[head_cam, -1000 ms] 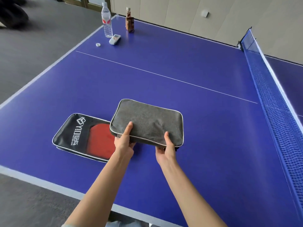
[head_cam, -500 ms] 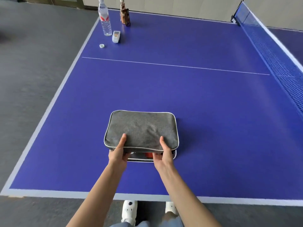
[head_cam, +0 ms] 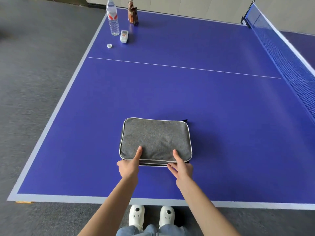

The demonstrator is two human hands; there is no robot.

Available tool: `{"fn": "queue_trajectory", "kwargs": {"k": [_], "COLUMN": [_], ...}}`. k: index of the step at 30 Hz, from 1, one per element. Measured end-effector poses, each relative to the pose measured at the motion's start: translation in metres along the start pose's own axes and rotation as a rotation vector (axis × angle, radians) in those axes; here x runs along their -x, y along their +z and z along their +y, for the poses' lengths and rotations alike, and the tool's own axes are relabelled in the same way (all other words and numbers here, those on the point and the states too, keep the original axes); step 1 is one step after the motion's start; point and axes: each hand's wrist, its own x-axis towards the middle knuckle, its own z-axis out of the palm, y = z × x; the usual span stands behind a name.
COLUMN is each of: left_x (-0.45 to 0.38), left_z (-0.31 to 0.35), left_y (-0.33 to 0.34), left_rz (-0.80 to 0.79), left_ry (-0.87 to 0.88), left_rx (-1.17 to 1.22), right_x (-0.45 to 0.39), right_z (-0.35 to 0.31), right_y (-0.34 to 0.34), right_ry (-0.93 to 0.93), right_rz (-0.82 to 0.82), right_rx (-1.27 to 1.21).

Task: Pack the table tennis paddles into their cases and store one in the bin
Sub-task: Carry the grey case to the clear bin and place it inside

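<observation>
A grey paddle case with white piping lies flat on the blue table tennis table, near its front edge. It is stacked on a second case, of which only a thin dark, white-trimmed edge shows along the near side. My left hand grips the grey case's near-left edge, thumb on top. My right hand has its thumb resting on the near-right part and its fingers spread along the front edge. No paddle or bin is in sight.
At the table's far left corner stand a water bottle and a brown bottle, with a white remote and a bottle cap beside them. The net runs along the right. Grey carpet surrounds the table.
The grey case was carried over the black case with the red paddle and now rests on top of it, hiding it. My right fingers have come out from under the case and spread.
</observation>
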Motion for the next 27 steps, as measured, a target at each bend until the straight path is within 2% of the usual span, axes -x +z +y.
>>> {"fn": "queue_trajectory", "kwargs": {"k": [2,4,7,10,12,18,20,24,27], "left_x": [-0.001,0.002,0.01,0.017,0.017,0.02,0.023,0.031,0.037], "left_z": [-0.002,0.0,0.005,0.007,0.008,0.015,0.019,0.03,0.033], "left_y": [-0.002,-0.001,0.012,0.029,0.034,0.032,0.033,0.036,0.036], "left_rz": [-0.032,-0.173,-0.325,-0.288,-0.248,-0.203,-0.251,-0.322,-0.352], "left_ry": [-0.15,-0.301,-0.356,-0.384,-0.417,-0.371,-0.294,-0.234,-0.229], "left_rx": [0.088,0.194,0.263,0.348,0.438,0.515,0.518,0.51,0.466], "right_x": [0.002,0.005,0.012,0.013,0.011,0.01,0.014,0.024,0.03], "right_z": [0.001,-0.001,-0.007,-0.011,-0.01,0.003,0.003,-0.01,-0.015], "right_y": [-0.002,-0.002,0.005,0.014,0.022,0.025,0.027,0.036,0.031], "right_ry": [-0.012,0.019,0.171,0.286,0.299,0.196,0.151,0.114,0.085], "right_rz": [0.039,0.08,0.093,0.036,-0.018,-0.028,-0.012,-0.11,-0.068], "right_rx": [0.073,0.095,0.018,-0.094,-0.139,-0.193,-0.241,-0.386,-0.426]}}
